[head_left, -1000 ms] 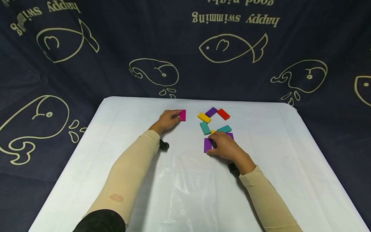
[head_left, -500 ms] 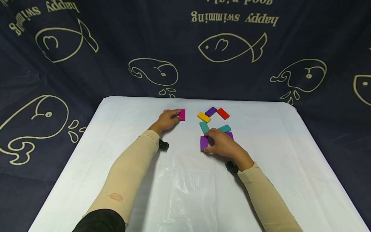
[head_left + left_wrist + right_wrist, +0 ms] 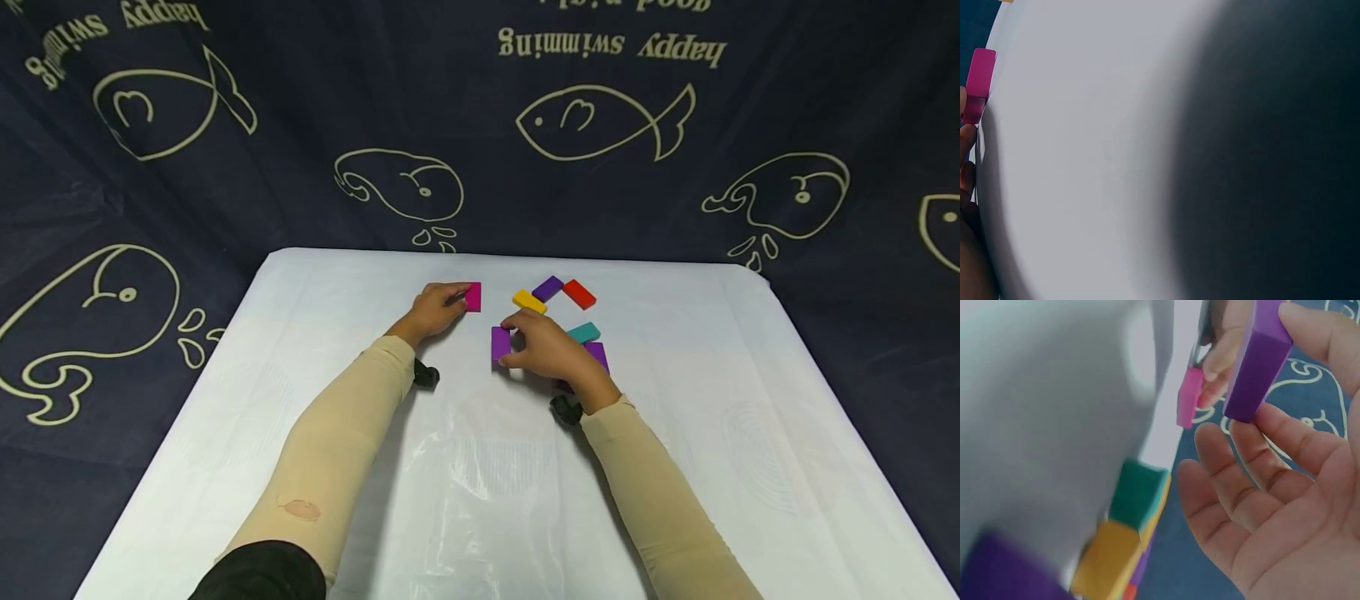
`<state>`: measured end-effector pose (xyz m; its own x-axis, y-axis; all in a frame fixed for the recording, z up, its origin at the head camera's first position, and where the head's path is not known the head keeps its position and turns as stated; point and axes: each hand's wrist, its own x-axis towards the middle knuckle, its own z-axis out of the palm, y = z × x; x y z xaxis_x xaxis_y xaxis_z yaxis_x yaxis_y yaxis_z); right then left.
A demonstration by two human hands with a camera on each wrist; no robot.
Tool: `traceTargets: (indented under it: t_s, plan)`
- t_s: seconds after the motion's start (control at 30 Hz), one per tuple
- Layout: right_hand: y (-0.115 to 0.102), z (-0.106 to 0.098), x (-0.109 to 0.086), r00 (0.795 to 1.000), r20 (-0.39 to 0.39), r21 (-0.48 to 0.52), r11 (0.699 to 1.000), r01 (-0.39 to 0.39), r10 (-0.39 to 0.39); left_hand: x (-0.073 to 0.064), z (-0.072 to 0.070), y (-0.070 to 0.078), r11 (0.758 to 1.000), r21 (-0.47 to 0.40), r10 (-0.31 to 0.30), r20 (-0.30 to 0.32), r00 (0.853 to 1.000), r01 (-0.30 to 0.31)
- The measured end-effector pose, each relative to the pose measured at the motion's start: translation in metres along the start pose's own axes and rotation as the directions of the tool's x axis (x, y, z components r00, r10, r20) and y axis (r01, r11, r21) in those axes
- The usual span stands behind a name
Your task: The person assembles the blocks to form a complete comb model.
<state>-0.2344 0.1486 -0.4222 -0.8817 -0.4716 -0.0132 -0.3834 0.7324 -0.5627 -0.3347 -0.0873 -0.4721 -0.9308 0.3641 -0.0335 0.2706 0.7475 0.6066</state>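
Observation:
My left hand [image 3: 433,308] pinches a bright pink rectangular block [image 3: 473,297] at the far side of the white table, thumb and fingers at its left side. The left wrist view catches this pink block [image 3: 980,81] and parts of the fingers at its left edge. Just nearer and to the right, my right hand [image 3: 551,346] holds a purple block [image 3: 500,346] by its ends. In the right wrist view, thumb and index finger pinch the purple block [image 3: 1260,362], which appears raised off the table, while the other fingers extend loosely. The pink block [image 3: 1189,397] shows beyond it.
Behind the right hand lie a yellow block [image 3: 529,301], a dark purple block [image 3: 547,288] and a red block [image 3: 579,293]. Beside its wrist are a teal block [image 3: 584,332] and another purple block [image 3: 597,354]. A dark fish-print cloth [image 3: 480,108] hangs behind the table [image 3: 480,467].
My right hand has carried the purple block left and away from me, toward the pink block. It now covers the nearer left teal block. The left hand has stayed put on the pink block.

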Motion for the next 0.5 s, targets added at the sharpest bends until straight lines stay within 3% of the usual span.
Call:
traceTargets:
  t_s: [0.23, 0.5]
  plan:
    - [-0.004, 0.008, 0.022, 0.999, -0.013, 0.048, 0.998, -0.044, 0.045, -0.001, -0.002, 0.000, 1.000, 0.000, 0.013, -0.004, 1.000, -0.013]
    - [-0.009, 0.016, 0.040, 0.998, -0.054, 0.094, 0.995, -0.031, 0.037, -0.003, -0.004, 0.004, 1.000, 0.011, 0.014, -0.007, 1.000, -0.014]
